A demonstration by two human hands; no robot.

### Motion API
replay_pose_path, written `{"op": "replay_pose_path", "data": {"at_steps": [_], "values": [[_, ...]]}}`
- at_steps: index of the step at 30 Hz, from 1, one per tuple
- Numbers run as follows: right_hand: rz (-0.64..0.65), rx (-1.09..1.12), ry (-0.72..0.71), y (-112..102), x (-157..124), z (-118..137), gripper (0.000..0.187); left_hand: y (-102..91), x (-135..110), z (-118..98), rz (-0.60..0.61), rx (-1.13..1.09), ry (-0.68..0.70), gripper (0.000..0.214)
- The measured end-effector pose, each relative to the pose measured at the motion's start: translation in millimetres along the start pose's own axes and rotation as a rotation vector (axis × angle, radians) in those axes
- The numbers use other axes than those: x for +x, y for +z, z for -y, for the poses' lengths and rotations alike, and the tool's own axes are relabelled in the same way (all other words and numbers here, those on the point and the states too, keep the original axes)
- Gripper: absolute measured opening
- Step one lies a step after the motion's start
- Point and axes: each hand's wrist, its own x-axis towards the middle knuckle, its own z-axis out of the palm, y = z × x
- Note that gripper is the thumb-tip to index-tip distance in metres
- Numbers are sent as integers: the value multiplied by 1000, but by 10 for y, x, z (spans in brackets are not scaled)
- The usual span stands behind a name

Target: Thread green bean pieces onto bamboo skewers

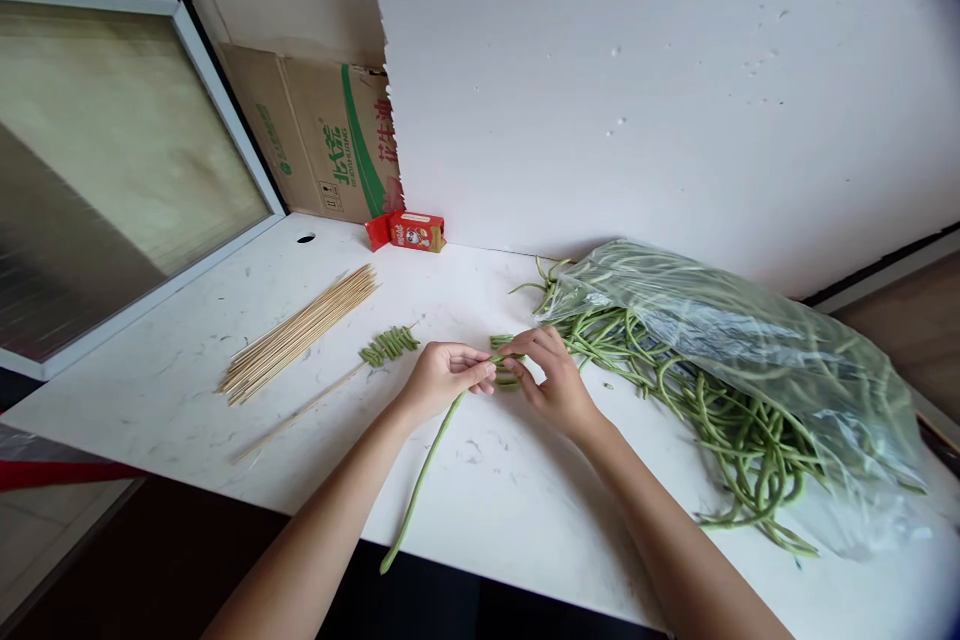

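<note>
A long green bean (424,480) runs between my two hands, its tail hanging down over the front edge of the white table. My left hand (448,375) is closed on it with thumb and fingers. My right hand (551,375) pinches the same bean near its upper end. Several short cut bean pieces (504,376) lie on the table just behind and between my hands, partly hidden by them. To the left of my left hand, a bamboo skewer (300,417) lies with a row of short bean pieces (390,346) threaded near its far end.
A bundle of bamboo skewers (300,335) lies at the left. On the right, a clear plastic bag (720,310) spills many long beans (750,450). A small red box (416,231) and a cardboard carton (322,140) stand at the back. A framed glass panel (135,160) leans at left.
</note>
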Motion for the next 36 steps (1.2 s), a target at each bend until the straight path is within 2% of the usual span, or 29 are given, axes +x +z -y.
{"op": "replay_pose_path", "data": {"at_steps": [3,8,22,24,30,36], "values": [[64,-4,-52,-13,3,-10,15,11,-15,-8,0,72,25,40],[-40,-30,-87,16,-32,-74,13,20,-29,-25,3,92,49,38],[-116,-77,-40,29,-50,-121,8,23,-36,-32,-15,79,47,41],[-108,-84,-37,16,-45,-113,10,23,-39,-35,-20,87,47,39],[37,-45,-59,10,-23,-38,12,20,-54,-35,9,129,41,40],[-41,-37,-40,27,-51,-58,11,23,-66,-43,-1,151,74,41]]}}
